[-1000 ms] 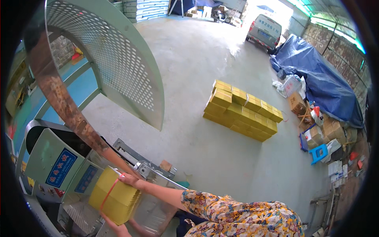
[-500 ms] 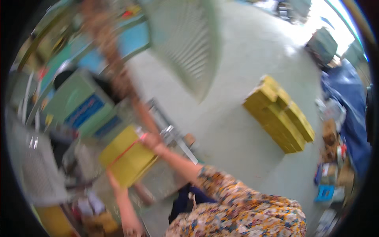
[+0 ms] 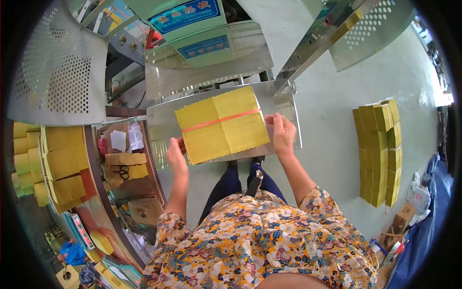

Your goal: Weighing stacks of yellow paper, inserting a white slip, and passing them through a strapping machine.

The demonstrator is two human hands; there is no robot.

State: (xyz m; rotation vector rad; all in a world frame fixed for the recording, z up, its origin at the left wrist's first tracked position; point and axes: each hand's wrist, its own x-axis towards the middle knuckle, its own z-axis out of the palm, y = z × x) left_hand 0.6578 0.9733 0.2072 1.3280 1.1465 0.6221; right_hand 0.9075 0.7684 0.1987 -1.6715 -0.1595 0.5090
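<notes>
In front of me, over the metal tray (image 3: 160, 126), is a flat bundle of yellow paper (image 3: 224, 126). An orange-red band runs across it, and its left and right edges are ragged. My left hand (image 3: 177, 156) grips the bundle's left end, its fingers partly tucked behind the edge. At the opposite end my right hand (image 3: 283, 132) has its fingers curled in against the side, near the band. Whether the bundle rests fully on the tray or is held just above it, I cannot tell.
Behind the tray stands a pale green machine (image 3: 190, 29) with blue labels. A perforated metal guard (image 3: 57, 72) is at the left, and a metal arm (image 3: 317, 45) slants at the right. Yellow stacks (image 3: 65, 166) fill a left shelf near black scissors (image 3: 124, 172). More yellow bundles (image 3: 378, 154) stand on the right floor.
My view has swung round, bringing the tray and machine ahead of me. The yellow bundle has come from the left to the middle, over the tray, with both hands at its ends.
</notes>
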